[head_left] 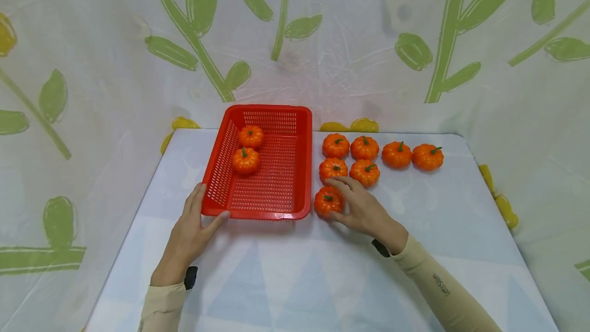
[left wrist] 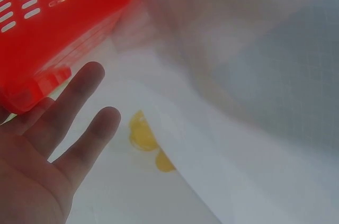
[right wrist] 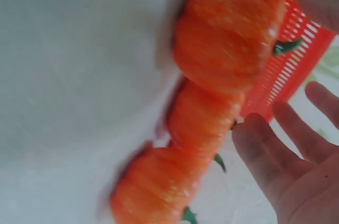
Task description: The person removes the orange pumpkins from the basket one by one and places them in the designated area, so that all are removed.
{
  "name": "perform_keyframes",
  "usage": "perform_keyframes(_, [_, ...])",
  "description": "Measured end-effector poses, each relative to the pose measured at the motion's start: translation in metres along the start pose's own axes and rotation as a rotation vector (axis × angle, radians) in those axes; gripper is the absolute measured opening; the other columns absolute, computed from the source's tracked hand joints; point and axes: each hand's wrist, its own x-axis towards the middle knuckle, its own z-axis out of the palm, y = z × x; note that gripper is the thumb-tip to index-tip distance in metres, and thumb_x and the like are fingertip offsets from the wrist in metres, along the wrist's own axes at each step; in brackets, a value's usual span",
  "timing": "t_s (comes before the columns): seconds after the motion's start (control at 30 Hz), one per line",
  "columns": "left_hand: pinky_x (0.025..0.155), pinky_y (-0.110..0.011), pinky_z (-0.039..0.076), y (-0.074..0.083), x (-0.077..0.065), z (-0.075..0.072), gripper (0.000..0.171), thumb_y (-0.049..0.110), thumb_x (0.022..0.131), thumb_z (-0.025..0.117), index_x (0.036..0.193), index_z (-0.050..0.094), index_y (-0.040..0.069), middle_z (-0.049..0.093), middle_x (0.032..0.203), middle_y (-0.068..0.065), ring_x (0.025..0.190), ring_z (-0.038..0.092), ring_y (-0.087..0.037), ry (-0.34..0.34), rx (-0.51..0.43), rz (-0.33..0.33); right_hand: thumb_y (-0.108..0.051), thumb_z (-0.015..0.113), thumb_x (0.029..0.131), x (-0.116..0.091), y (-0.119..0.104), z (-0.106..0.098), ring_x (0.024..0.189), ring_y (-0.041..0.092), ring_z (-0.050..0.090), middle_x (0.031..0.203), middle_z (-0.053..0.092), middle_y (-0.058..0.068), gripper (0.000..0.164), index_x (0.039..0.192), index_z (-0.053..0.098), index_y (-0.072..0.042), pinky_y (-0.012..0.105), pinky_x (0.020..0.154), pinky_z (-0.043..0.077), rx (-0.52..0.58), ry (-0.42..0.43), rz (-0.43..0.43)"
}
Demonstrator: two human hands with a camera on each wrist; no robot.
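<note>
A red slotted plastic basket [head_left: 262,215] stands left of centre on the table. Inside, along its left wall, lie two small orange pumpkins [head_left: 246,161] with green stems. My left hand [head_left: 186,237] is at the basket's near left corner, thumb by the front rim and straight fingers along the outside; the left wrist view shows these fingers [left wrist: 87,144] spread. Just right of the basket, my right hand [head_left: 366,211] reaches around the nearest pumpkin [head_left: 329,204]. In the right wrist view, its spread fingers [right wrist: 259,152] stand apart from the pumpkin [right wrist: 228,33].
Behind the nearest pumpkin sit two pairs of pumpkins [head_left: 364,173], with two more pumpkins [head_left: 427,157] farther right along the back. A floral cloth wall [head_left: 350,81] rises behind the white table [head_left: 438,250].
</note>
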Motion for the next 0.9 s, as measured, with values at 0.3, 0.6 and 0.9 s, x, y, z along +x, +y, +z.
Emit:
perform_keyframes(0.3, [0.102,-0.069,0.040,0.000,0.000,0.001,0.104,0.061,0.093,0.064,0.165,0.003,0.017,0.009,0.169,-0.013,0.142,0.033,-0.045,-0.005,-0.011,-0.008,-0.021,0.079,0.089,0.020,-0.010,-0.016,0.133,0.023,0.049,0.147,0.051,0.004,0.063,0.145,0.052,-0.009,0.043,0.101,0.051,0.092,0.137,-0.084])
perform_keyframes(0.6, [0.103,-0.069,0.039,0.001,-0.001,0.001,0.103,0.059,0.093,0.064,0.165,0.003,0.018,0.009,0.169,-0.012,0.142,0.033,-0.045,-0.002,-0.017,-0.005,-0.028,0.072,0.095,0.055,-0.032,-0.023,0.137,0.019,0.045,0.150,0.047,0.003,0.059,0.148,0.050,-0.015,0.041,0.104,0.049,0.099,0.156,-0.136])
perform_keyframes(0.9, [0.103,-0.070,0.038,-0.001,0.000,0.000,0.103,0.060,0.093,0.064,0.165,0.003,0.017,0.010,0.169,-0.011,0.142,0.034,-0.045,0.002,-0.001,0.008,-0.029,0.071,0.096,0.106,-0.062,-0.028,0.138,0.018,0.043,0.151,0.045,0.004,0.057,0.147,0.049,-0.014,0.036,0.105,0.048,0.147,0.161,-0.222])
